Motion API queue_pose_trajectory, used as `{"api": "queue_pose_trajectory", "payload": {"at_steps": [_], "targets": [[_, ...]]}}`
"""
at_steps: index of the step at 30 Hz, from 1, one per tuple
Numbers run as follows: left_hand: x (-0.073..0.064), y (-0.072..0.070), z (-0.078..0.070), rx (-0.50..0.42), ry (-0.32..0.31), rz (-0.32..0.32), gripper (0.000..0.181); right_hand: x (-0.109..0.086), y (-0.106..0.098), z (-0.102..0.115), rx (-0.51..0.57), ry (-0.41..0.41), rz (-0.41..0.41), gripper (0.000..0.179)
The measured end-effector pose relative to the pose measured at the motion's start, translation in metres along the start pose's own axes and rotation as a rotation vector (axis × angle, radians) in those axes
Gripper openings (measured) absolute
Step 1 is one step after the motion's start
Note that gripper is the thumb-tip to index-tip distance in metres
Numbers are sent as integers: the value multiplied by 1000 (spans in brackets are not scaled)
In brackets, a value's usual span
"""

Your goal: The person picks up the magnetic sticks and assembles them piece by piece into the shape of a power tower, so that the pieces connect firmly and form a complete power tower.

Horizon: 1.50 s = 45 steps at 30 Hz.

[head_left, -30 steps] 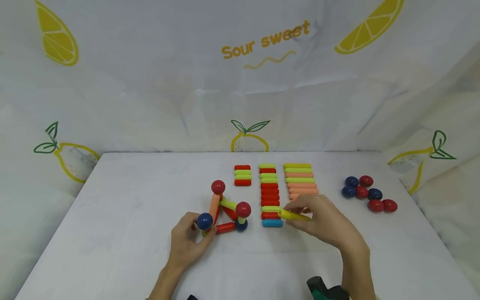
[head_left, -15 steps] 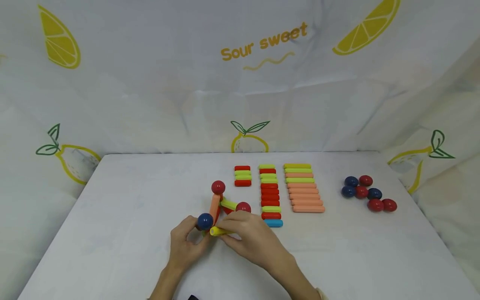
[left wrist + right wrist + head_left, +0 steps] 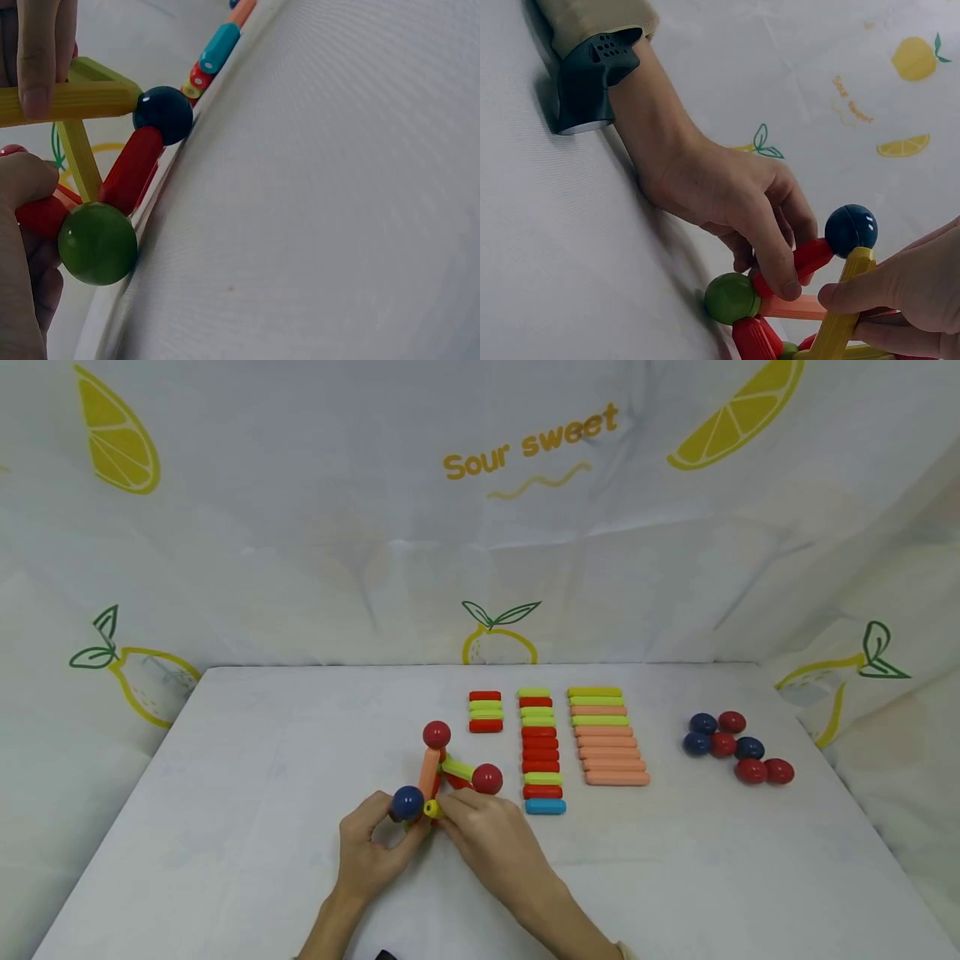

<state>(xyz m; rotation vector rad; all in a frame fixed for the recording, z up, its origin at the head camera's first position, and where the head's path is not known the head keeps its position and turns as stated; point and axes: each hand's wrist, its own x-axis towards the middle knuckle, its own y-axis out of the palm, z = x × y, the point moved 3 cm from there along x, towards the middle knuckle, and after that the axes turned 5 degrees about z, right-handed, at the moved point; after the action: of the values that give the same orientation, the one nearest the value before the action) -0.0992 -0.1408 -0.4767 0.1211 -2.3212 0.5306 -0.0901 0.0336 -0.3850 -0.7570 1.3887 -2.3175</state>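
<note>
1. The left hand (image 3: 371, 852) is curling round the near-left corner of the stick-and-ball frame (image 3: 448, 774), its fingers pinching a red stick (image 3: 810, 256) just under the dark blue ball (image 3: 408, 802). The right wrist view is showing a green ball (image 3: 731, 298) on the cloth below that grip.
2. The right hand (image 3: 487, 839) is pinching a yellow stick (image 3: 432, 809) between thumb and fingers, its free end touching or almost touching the blue ball. The two hands are working close together, fingertips nearly meeting at that joint.
3. The frame is sitting left of centre on the white table (image 3: 247, 827), just beside the rows of spare sticks (image 3: 542, 752). Two red balls (image 3: 437, 734) are topping its far corners.
4. Handling, as a judgement: the pieces look like light, stiff, smooth plastic, probably magnetic at the ends. The sticks should not bend, but the joints are likely pulling apart easily under a sideways push.
5. The best hold appears to be mid-shaft on the stick, leaving the tip free, with the other hand steadying the frame low, near a ball.
6. A cluster of loose red and blue balls (image 3: 737, 746) is lying well apart to the right.
</note>
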Motion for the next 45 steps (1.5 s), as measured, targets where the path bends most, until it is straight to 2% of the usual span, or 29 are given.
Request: {"api": "queue_pose_trajectory", "payload": {"at_steps": [4, 9, 14, 17, 19, 21, 23, 25, 27, 30, 32, 37, 42, 45], "targets": [[0, 0, 0, -2, -1, 3, 27, -1, 8, -2, -15, 5, -11, 32], [1, 0, -2, -4, -12, 12, 24, 0, 15, -3, -30, -1, -64, 33], [0, 0, -2, -26, -27, 23, 16, 2, 16, 0, -54, 6, -74, 35], [0, 0, -1, -23, -37, 24, 13, 2, 5, 1, 3, 28, -56, 34], [0, 0, -1, -15, -45, 28, 13, 1, -9, -2, 80, 57, -77, 29], [0, 1, -1, -2, -54, 35, 17, -1, -25, -11, 168, 108, -124, 26], [0, 1, -1, 15, -67, 41, 21, -3, -37, -26, 240, 183, -149, 31], [0, 2, -1, 29, -73, 39, 26, -3, -41, -43, 291, 251, -119, 41], [1, 2, -1, 33, -79, 33, 27, -3, -37, -58, 355, 284, -28, 47], [1, 2, 0, 23, -96, 25, 29, -1, -28, -70, 456, 261, 92, 47], [1, 2, 1, 4, -103, 22, 29, 0, -23, -71, 514, 229, 132, 45], [2, 2, 4, -31, -96, 21, 30, 2, -21, -67, 518, 199, 129, 47], [2, 3, 4, -36, -110, 27, 31, 3, -20, -64, 490, 196, 129, 47], [1, 3, 3, -27, -119, 30, 31, 3, -19, -64, 477, 192, 147, 53]]}}
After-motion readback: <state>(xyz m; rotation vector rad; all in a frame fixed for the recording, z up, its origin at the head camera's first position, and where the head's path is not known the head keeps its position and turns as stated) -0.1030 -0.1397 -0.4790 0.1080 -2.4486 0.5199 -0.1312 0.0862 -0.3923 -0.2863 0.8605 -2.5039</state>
